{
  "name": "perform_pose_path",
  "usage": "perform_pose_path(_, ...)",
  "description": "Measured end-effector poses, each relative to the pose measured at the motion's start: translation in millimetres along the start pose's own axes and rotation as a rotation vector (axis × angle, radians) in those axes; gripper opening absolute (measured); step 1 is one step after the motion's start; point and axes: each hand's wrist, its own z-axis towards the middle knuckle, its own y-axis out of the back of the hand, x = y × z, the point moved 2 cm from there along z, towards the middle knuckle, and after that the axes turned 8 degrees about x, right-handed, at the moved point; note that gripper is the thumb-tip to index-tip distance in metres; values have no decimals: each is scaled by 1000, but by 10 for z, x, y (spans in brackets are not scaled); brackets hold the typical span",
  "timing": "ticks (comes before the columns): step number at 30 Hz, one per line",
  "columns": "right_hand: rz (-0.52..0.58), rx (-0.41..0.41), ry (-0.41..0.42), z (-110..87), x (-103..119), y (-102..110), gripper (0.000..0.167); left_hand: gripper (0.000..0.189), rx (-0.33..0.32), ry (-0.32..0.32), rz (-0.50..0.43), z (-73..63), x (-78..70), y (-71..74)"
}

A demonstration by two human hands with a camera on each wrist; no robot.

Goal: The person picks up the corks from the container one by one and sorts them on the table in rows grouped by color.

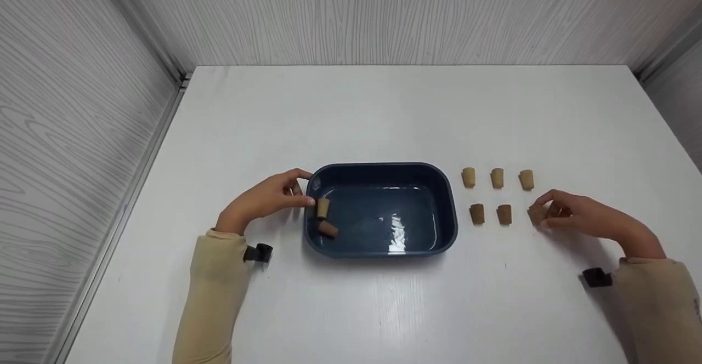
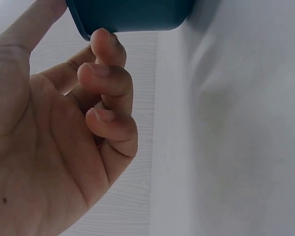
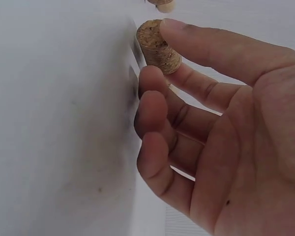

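Note:
My left hand [image 1: 270, 193] holds the left rim of a dark blue rectangular dish [image 1: 454, 227], thumb on the rim and index finger at its far left corner. In the left wrist view the other fingers [image 2: 108, 81] curl beside the dish's wall [image 2: 137, 17]. Two tapered corks lie inside at the left, a light one [image 1: 323, 208] and a brown one [image 1: 328, 229]. On the right, my right hand [image 1: 587, 216] pinches a brown cork [image 3: 160, 51] between thumb and index finger, close over the table. Its other fingers are bent.
Between the dish and my right hand, several corks stand in two rows: light ones [image 1: 497, 178] farther back, brown ones [image 1: 504, 214] nearer. All sit on a white table [image 1: 351, 112]. Grained panels [image 1: 384, 18] rise behind it and at both sides.

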Motion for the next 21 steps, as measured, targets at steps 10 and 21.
perform_pose_path(10, 2, 12, -31, -31, -33, -3, 35, 59, 9, 10, 3, 29, -38, 4)
perform_pose_path(21, 26, 23, -28, -17, -23, 15, 33, 60, 4, 24, 3, -5, -2, -8)
